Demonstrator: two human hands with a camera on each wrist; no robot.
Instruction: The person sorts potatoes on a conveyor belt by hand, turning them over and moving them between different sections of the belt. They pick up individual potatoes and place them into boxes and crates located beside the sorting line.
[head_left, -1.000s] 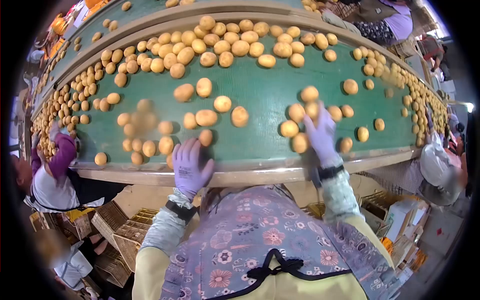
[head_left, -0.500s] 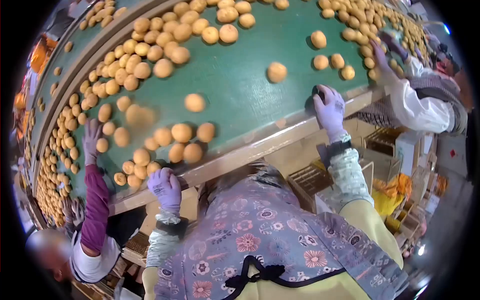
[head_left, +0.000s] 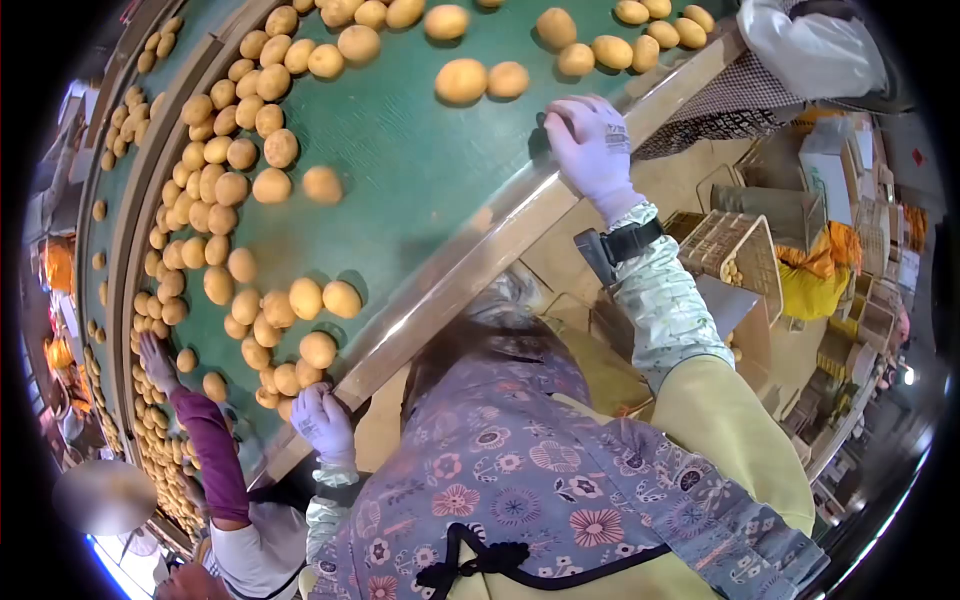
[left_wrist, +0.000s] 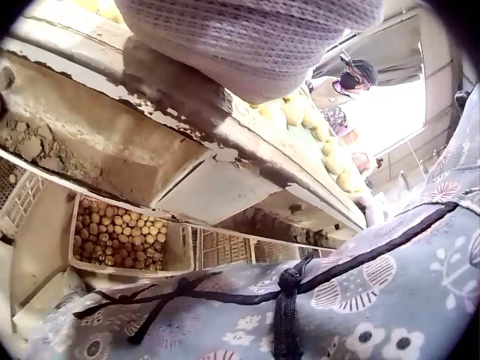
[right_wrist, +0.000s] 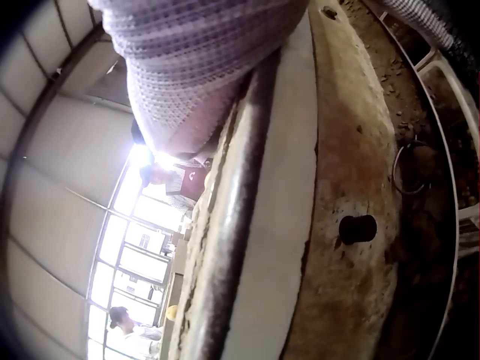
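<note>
Potatoes (head_left: 318, 350) lie on a green belt (head_left: 390, 190) in the head view, a cluster just beside the left hand (head_left: 323, 425) at the rail (head_left: 450, 285) and others near the right hand (head_left: 592, 145), whose fingers bend at the same edge; whether either hand grips anything cannot be told. The left wrist view shows a knitted glove (left_wrist: 255, 41) above the rail, with potatoes beyond and a crate (left_wrist: 180, 247) of potatoes below. The right wrist view shows another glove (right_wrist: 195, 60) against the rail, fingers hidden.
</note>
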